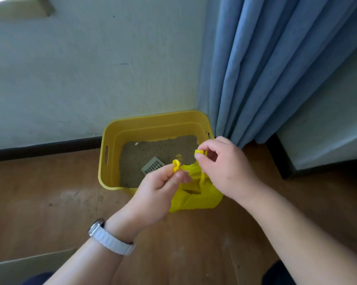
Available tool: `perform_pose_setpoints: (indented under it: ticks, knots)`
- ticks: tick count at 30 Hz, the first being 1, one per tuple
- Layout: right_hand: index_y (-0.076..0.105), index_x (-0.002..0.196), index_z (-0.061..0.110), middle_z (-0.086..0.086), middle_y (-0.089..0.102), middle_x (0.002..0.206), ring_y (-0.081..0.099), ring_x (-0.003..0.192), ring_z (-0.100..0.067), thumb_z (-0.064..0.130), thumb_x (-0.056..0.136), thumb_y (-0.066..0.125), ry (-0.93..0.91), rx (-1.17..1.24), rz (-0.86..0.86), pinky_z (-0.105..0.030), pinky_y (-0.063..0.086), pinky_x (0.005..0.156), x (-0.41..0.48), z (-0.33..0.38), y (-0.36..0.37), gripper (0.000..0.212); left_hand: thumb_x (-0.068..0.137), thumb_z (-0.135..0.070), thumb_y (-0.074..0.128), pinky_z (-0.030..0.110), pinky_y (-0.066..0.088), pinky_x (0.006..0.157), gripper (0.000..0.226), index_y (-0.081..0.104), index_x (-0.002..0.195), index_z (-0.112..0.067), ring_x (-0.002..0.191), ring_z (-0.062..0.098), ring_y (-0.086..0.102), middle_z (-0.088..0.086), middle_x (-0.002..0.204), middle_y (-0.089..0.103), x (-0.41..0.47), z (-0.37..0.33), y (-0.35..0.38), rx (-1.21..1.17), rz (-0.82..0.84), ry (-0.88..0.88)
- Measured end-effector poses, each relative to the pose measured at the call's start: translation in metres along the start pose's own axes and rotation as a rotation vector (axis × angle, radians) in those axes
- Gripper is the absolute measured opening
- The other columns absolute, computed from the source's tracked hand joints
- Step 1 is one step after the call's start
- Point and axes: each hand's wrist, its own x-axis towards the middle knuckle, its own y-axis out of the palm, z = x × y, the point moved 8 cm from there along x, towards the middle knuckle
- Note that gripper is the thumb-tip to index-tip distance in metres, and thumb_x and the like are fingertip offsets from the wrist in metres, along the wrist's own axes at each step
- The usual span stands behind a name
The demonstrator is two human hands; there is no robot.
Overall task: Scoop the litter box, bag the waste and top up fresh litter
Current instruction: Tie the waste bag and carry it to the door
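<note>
The bagging step is in hand. The yellow bag seems to rest on the floor, just in front of the litter box, which sits in the floor's far corner beside the curtain. The left hand pinches one bag handle, and the right hand pinches the other handle, both raised above the bag's mouth and slightly apart. A grey scoop lies in the litter near the box's front wall. Next, I judge, the handles need crossing and knotting snugly so nothing spills — fresh litter comes after that.
</note>
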Motion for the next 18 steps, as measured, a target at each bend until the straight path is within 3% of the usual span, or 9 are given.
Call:
perform_pose_setpoints:
  ticks: [3, 6, 11, 13, 15, 18]
  knots:
    - [0.066, 0.081, 0.019, 0.005, 0.060, 0.065, 0.061, 0.064, -0.012, 0.020, 0.088, 0.066, 0.074, 0.118, -0.002, -0.030, 0.051, 0.063, 0.006, 0.005, 0.000, 0.007, 0.092, -0.039, 0.046, 0.027, 0.040, 0.065, 0.033, 0.060, 0.072, -0.017, 0.064, 0.010, 0.051, -0.003, 0.064, 0.058, 0.007, -0.011, 0.018, -0.018, 0.149, -0.044]
    - [0.067, 0.082, 0.020, 0.009, 0.061, 0.062, 0.057, 0.063, -0.008, 0.022, 0.090, 0.064, 0.029, 0.121, 0.064, -0.025, 0.046, 0.061, 0.007, 0.019, 0.010, 0.009, 0.090, -0.037, 0.046, 0.020, 0.032, 0.056, 0.030, 0.058, 0.075, -0.014, 0.054, 0.003, 0.038, -0.014, 0.054, 0.046, 0.009, -0.011, 0.025, -0.077, 0.202, -0.108]
    - [0.069, 0.086, 0.014, -0.002, 0.069, 0.076, 0.062, 0.074, -0.018, 0.017, 0.093, 0.062, 0.079, 0.315, 0.227, -0.033, 0.051, 0.072, -0.010, 0.015, 0.023, 0.011, 0.086, -0.041, 0.048, 0.024, 0.028, 0.054, 0.028, 0.061, 0.070, -0.022, 0.052, 0.004, 0.035, -0.015, 0.051, 0.040, -0.003, 0.009, 0.020, -0.006, 0.221, -0.190]
    - [0.069, 0.087, 0.015, -0.004, 0.069, 0.075, 0.060, 0.067, -0.013, 0.017, 0.093, 0.063, 0.066, 0.323, 0.280, -0.030, 0.050, 0.070, -0.018, 0.015, 0.024, 0.009, 0.085, -0.039, 0.048, 0.027, 0.028, 0.055, 0.028, 0.064, 0.068, -0.024, 0.053, 0.006, 0.034, -0.014, 0.052, 0.038, -0.006, 0.009, 0.019, 0.008, 0.213, -0.202]
    - [0.068, 0.087, 0.018, -0.002, 0.068, 0.070, 0.057, 0.062, -0.006, 0.017, 0.090, 0.065, 0.025, 0.224, 0.319, -0.025, 0.048, 0.064, -0.025, 0.018, 0.027, 0.005, 0.082, -0.033, 0.047, 0.030, 0.026, 0.056, 0.027, 0.064, 0.063, -0.026, 0.055, 0.010, 0.031, -0.010, 0.055, 0.034, -0.008, 0.007, 0.019, -0.061, 0.200, -0.221]
    - [0.072, 0.091, 0.019, 0.010, 0.061, 0.077, 0.055, 0.072, -0.005, 0.014, 0.086, 0.067, -0.072, 0.024, 0.284, -0.019, 0.043, 0.068, -0.026, 0.021, 0.026, 0.008, 0.076, -0.029, 0.048, 0.031, 0.026, 0.057, 0.024, 0.045, 0.055, -0.018, 0.056, 0.015, 0.025, -0.001, 0.058, 0.030, -0.008, 0.003, 0.022, -0.240, 0.200, -0.238]
